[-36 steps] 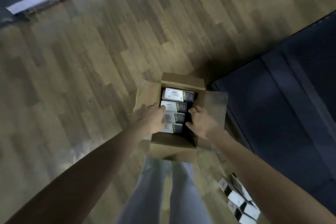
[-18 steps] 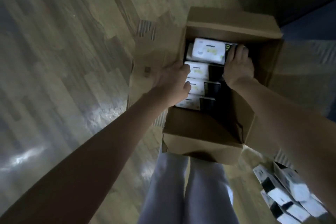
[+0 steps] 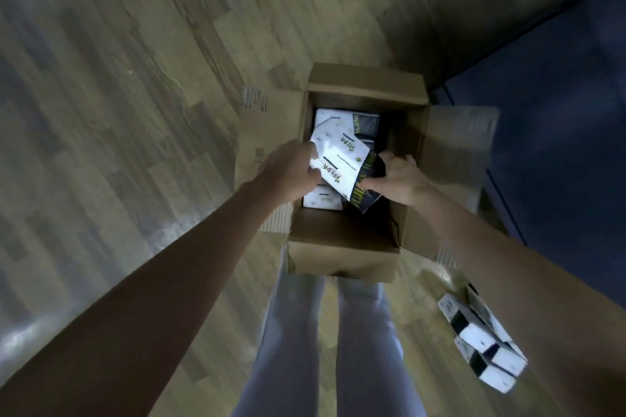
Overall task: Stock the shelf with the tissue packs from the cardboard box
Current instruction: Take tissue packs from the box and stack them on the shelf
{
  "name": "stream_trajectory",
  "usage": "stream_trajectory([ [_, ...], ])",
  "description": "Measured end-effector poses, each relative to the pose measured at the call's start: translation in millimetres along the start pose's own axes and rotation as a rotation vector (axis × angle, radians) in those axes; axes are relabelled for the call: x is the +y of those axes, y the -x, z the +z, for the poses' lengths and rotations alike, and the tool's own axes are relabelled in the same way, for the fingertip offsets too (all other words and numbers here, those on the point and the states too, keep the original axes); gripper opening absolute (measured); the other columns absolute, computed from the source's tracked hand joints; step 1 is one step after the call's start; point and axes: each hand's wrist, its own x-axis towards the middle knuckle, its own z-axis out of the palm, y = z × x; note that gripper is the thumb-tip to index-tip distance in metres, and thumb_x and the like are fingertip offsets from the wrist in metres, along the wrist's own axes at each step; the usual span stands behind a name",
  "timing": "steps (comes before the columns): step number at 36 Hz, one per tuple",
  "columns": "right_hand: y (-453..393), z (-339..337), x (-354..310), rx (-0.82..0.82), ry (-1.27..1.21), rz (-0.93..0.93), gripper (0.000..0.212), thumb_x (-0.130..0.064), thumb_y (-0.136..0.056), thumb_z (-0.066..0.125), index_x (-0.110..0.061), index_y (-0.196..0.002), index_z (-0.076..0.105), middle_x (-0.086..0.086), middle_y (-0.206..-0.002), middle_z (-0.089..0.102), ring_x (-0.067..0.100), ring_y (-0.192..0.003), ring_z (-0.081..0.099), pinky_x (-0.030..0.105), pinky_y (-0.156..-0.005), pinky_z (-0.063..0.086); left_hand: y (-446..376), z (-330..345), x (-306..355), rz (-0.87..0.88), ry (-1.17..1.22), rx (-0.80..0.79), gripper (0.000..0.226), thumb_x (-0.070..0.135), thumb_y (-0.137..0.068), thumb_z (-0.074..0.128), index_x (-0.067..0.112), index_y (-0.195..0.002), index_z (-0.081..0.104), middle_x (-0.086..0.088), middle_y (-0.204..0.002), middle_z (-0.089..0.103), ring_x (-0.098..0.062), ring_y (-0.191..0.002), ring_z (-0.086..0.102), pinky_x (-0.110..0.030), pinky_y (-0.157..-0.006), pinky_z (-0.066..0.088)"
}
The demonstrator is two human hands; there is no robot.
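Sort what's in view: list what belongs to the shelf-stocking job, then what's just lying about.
Job:
cardboard box
lifted tissue packs, gripped by left hand and right hand
packs left in the box
packs on the floor

Lying about:
dark blue mat

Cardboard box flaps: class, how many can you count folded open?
4: far flap, left flap, right flap and near flap, each folded outward from the cardboard box. None looks hidden.
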Motion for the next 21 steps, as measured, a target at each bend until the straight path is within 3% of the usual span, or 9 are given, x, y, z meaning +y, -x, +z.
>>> stream_trajectory([
  [4,65,-42,-6,0.053,-0.312,0.009,0.064,-0.031,-0.089,0.063,-0.018,-0.144,0.034,0.011,-0.143,0.042,0.028,-0.132,0.036,0.026,-0.094,0.034,30,-41,22,-0.009,0.096,-0.006,0.031,0.019,-0.09,0.057,0.004,-0.117,0.059,-0.015,-0.112,0.062,-0.03,-0.104,0.059,-0.035,-0.091,0.047],
  [6,92,-58,-11,0.096,-0.583,-0.008,0.053,-0.022,-0.086,0.067,-0.019,-0.134,0.045,0.005,-0.132,0.054,0.015,-0.107,0.053,0.016,-0.079,0.04,46,-65,38,-0.005,0.171,-0.003,0.034,0.022,-0.09,0.059,0.003,-0.118,0.058,-0.014,-0.116,0.063,-0.028,-0.108,0.059,-0.029,-0.089,0.045],
  [8,124,-77,-20,0.133,-0.785,-0.044,0.04,-0.022,-0.085,0.069,-0.022,-0.121,0.051,-0.004,-0.118,0.06,0.007,-0.094,0.055,0.018,-0.075,0.041,61,-89,56,-0.035,0.282,0.0,0.047,0.031,-0.09,0.061,0.005,-0.128,0.052,-0.011,-0.126,0.059,-0.025,-0.116,0.055,-0.026,-0.089,0.042],
  [10,155,-95,-30,0.147,-0.925,-0.097,0.031,-0.025,-0.087,0.067,-0.022,-0.115,0.055,-0.007,-0.108,0.063,0.008,-0.094,0.059,0.02,-0.073,0.043,76,-113,73,-0.072,0.53,-0.059,0.062,0.04,-0.086,0.064,0.007,-0.135,0.045,-0.008,-0.134,0.054,-0.021,-0.119,0.055,-0.031,-0.098,0.045],
  [14,218,-129,-54,0.15,-1.204,-0.262,0.018,-0.02,-0.089,0.062,-0.018,-0.105,0.054,0.001,-0.106,0.066,0.012,-0.094,0.063,0.022,-0.074,0.046,116,-160,111,0.02,1.057,-0.216,0.068,0.044,-0.072,0.072,0.011,-0.128,0.054,-0.009,-0.127,0.062,-0.018,-0.112,0.06,-0.035,-0.097,0.049],
  [16,251,-144,-62,0.179,-1.226,-0.316,0.018,-0.018,-0.089,0.062,-0.015,-0.105,0.054,0.004,-0.104,0.065,0.01,-0.085,0.064,0.02,-0.071,0.047,135,-184,132,0.127,1.185,-0.236,0.052,0.031,-0.075,0.074,0.012,-0.121,0.06,-0.014,-0.121,0.065,-0.024,-0.107,0.061,-0.039,-0.098,0.046],
  [18,283,-159,-63,0.234,-1.175,-0.346,0.022,-0.021,-0.089,0.063,-0.014,-0.107,0.054,0.004,-0.105,0.063,0.01,-0.084,0.061,0.021,-0.071,0.044,152,-208,152,0.213,1.213,-0.201,0.051,0.023,-0.071,0.076,0.01,-0.118,0.062,-0.013,-0.113,0.068,-0.024,-0.1,0.064,-0.038,-0.095,0.048],
  [21,334,-186,-55,0.357,-1.147,-0.36,0.041,-0.039,-0.087,0.063,-0.014,-0.119,0.054,0.0,-0.108,0.062,0.009,-0.096,0.057,0.023,-0.076,0.042,175,-244,180,0.299,1.157,-0.151,0.046,0.012,-0.075,0.074,0.003,-0.117,0.058,-0.008,-0.097,0.07,-0.012,-0.078,0.068,-0.023,-0.071,0.056],
])
